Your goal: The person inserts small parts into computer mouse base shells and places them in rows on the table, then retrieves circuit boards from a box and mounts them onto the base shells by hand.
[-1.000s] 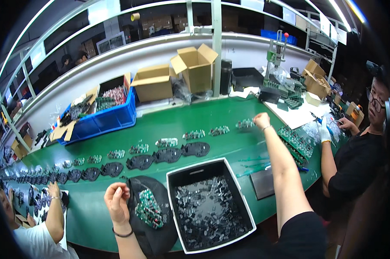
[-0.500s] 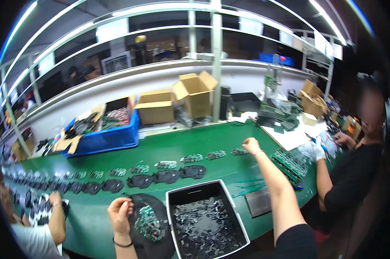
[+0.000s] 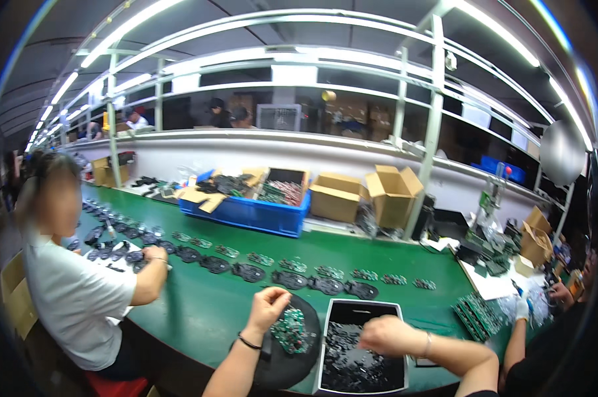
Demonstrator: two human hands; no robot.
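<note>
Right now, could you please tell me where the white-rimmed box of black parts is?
The box is low and slightly right of centre in the head view, beneath the right hand, just right of the black pad.

Your left hand [image 3: 270, 309] raised, fingers [image 3: 282, 300] curled toward thumb; your right hand [image 3: 386, 335] lower, turned downward, elbow [image 3: 487, 366] bent.
</note>
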